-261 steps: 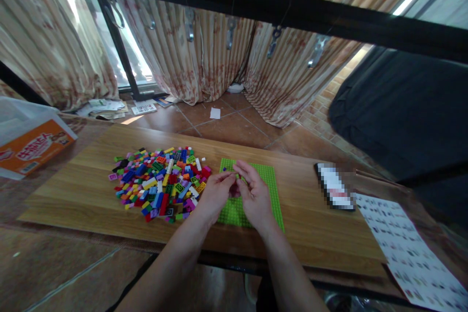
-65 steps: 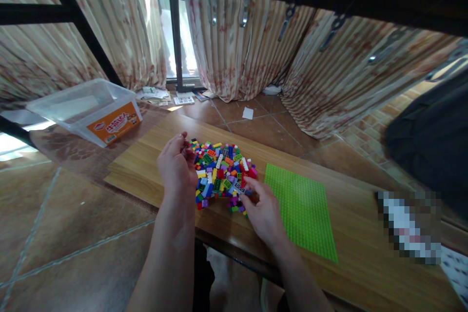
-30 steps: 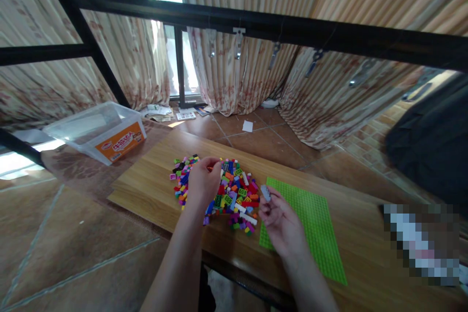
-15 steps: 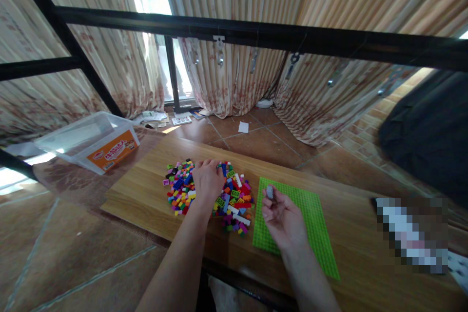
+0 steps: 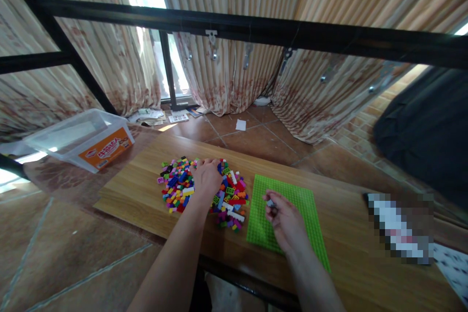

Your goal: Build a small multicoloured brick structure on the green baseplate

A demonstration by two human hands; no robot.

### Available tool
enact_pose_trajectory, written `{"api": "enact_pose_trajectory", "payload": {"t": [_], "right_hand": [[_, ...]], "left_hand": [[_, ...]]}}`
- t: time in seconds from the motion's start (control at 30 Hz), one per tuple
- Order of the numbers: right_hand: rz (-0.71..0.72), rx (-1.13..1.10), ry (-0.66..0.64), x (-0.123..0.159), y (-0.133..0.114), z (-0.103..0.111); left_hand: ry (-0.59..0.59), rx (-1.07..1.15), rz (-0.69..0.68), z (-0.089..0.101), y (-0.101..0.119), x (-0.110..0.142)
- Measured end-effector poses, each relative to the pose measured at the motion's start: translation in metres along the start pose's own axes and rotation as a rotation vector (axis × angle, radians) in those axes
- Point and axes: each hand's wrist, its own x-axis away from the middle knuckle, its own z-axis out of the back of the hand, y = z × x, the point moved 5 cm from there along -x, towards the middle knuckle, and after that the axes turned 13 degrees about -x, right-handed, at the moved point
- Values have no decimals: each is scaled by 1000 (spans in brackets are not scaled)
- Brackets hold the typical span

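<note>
A heap of small toy building bricks (image 5: pixel 179 183) in many colours lies on the wooden table (image 5: pixel 135 195). My left hand (image 5: pixel 206 178) rests over the heap, palm down, its fingers bent among the bricks; the fingertips are partly hidden, so whether they hold one does not show. To the right of the heap lies a flat green studded baseplate (image 5: pixel 261 226). Above it, my right hand (image 5: pixel 287 217) is closed with the palm turned up, pinching a small grey building brick (image 5: pixel 271 204) between thumb and fingers.
A clear plastic box (image 5: pixel 98 141) with an orange label stands beyond the table's left end. A blurred-out item (image 5: pixel 400 229) lies at the table's right. Black metal bars (image 5: pixel 234 22) cross in front of the curtains. Papers (image 5: pixel 148 117) lie on the tiled floor.
The grey brick has turned in my right hand's fingers. My left hand has stayed over the heap, its fingers shifting slightly among the bricks. The whole view has shifted a little.
</note>
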Motion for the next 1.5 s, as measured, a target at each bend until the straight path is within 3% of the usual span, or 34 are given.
{"api": "enact_pose_trajectory", "payload": {"t": [0.5,0.87,1.17,1.5], "right_hand": [[33,89,-28,2,-2,2],[25,89,-19,1,-3,5],[3,88,-11,0,-3,4],[-1,78,-10,1,-2,5]], "left_hand": [[-44,-3,52,8,-21,3],[-102,22,-5,9,-18,2],[-19,3,69,8,-17,0],[-33,-35,51,7,-8,1]]}}
